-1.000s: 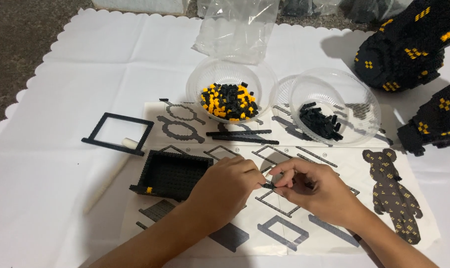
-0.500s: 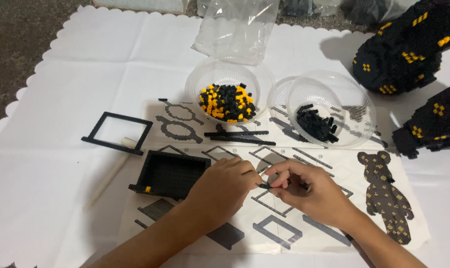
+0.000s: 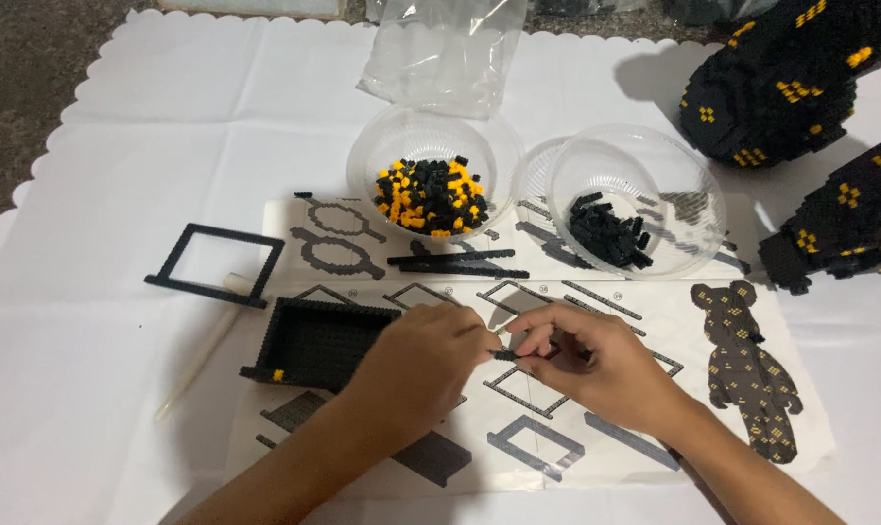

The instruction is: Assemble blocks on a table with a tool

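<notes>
My left hand (image 3: 423, 358) and right hand (image 3: 596, 362) both pinched shut on small black brick strip (image 3: 507, 355); strip's long axis runs left-right between fingertips, over instruction sheet (image 3: 654, 292), black frame tray (image 3: 319, 340) just left.

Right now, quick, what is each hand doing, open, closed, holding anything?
Left hand: fingers pinched shut on one end of a small black brick piece.
Right hand: fingers pinched shut on the other end of it.

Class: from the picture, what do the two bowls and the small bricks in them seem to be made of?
Both bowls look like thin clear plastic: glossy and see-through. The black and yellow bricks and the black bricks seem to be hard moulded plastic with a slight sheen, though they are too small to be sure.
</notes>
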